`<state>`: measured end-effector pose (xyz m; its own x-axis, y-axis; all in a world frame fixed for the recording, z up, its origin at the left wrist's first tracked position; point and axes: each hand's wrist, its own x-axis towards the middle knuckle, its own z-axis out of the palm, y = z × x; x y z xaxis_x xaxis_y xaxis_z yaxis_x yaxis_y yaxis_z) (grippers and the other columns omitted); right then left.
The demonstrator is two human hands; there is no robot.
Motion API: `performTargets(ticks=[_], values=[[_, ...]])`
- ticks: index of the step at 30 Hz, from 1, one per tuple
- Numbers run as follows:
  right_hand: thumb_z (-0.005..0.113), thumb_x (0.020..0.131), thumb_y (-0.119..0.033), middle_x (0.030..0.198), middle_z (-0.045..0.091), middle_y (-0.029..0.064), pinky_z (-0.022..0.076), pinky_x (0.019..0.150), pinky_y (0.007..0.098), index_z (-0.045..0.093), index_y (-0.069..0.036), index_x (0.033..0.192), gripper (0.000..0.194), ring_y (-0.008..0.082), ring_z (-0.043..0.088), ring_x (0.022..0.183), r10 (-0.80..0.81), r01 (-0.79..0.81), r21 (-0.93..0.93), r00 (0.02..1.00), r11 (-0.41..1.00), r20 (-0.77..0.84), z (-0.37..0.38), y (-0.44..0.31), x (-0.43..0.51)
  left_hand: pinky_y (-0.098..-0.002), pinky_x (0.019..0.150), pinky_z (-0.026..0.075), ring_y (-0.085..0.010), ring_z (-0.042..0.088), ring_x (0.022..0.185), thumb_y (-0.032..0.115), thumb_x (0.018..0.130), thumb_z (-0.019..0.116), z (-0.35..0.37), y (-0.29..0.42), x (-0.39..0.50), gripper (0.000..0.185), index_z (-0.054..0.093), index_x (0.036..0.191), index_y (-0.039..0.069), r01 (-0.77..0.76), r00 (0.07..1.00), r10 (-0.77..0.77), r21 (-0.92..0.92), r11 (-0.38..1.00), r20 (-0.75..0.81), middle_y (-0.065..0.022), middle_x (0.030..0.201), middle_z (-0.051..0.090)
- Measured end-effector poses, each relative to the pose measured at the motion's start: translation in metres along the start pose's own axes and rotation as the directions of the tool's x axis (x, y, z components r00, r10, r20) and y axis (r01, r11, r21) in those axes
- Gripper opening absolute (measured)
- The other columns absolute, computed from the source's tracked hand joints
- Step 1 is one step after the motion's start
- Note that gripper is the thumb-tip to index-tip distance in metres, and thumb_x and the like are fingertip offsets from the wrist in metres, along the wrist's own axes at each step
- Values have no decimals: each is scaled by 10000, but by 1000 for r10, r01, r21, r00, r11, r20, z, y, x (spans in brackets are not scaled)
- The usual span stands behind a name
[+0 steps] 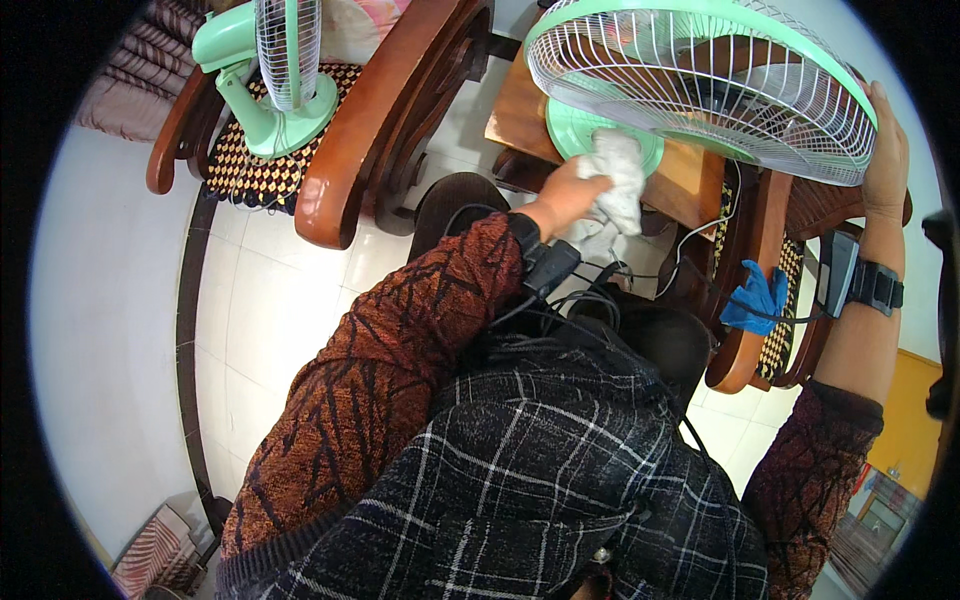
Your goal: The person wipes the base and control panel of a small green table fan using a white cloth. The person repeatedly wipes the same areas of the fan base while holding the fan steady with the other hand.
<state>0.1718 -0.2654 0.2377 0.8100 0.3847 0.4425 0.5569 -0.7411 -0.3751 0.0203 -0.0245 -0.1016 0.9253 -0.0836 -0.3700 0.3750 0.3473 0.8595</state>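
My left hand is closed on a white cloth, which lies over the front of the round base of a light green electric fan. That fan stands on a wooden table, its wire guard tilted towards me at the top right. Against the guard's right edge rests my right hand, its fingers partly hidden; how firmly it holds the rim cannot be told. Both wrists carry strapped devices with black cables.
A second green fan stands on a patterned seat at upper left, beside a wooden armrest. On the right armrest lies a blue cloth. A pale cord hangs by the wooden table. Black cables cross my lap.
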Motion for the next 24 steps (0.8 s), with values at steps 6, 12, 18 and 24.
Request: performTargets(ticks=[6,12,18,24], values=[[499,1010,-127,1282,643,184,481,988,322,539,8,1369,386,240,635,1160,-270,231,-312,959,922,-88,-5,7,-4,-445,809,603,-267,605,1114,177,903,663,-49,-8,36,472,474,1321,65,-7,977,-76,-384,923,-199,-117,1250,572],[551,960,-55,1263,658,171,498,976,331,523,19,1380,428,232,657,1120,-471,382,-545,882,746,-26,-10,-2,-22,-388,813,579,-238,596,1081,176,891,696,-56,-8,87,653,353,1435,61,-347,883,290,-98,933,-370,-104,1239,570],[584,946,-82,1283,642,191,481,1002,341,526,23,1376,446,247,640,1164,-377,286,-630,926,722,-11,-17,-3,-28,-366,831,545,-218,601,1057,121,910,671,-44,-18,94,589,388,1420,40,-446,869,375,-183,876,-323,-103,1228,580],[580,945,-83,1271,645,193,475,1005,352,522,3,1385,452,271,638,1160,-482,343,-716,876,609,9,-23,4,-12,-343,859,527,-207,602,1039,79,921,646,-28,-11,71,503,431,1372,12,-434,862,369,-128,892,-347,-102,1192,597]])
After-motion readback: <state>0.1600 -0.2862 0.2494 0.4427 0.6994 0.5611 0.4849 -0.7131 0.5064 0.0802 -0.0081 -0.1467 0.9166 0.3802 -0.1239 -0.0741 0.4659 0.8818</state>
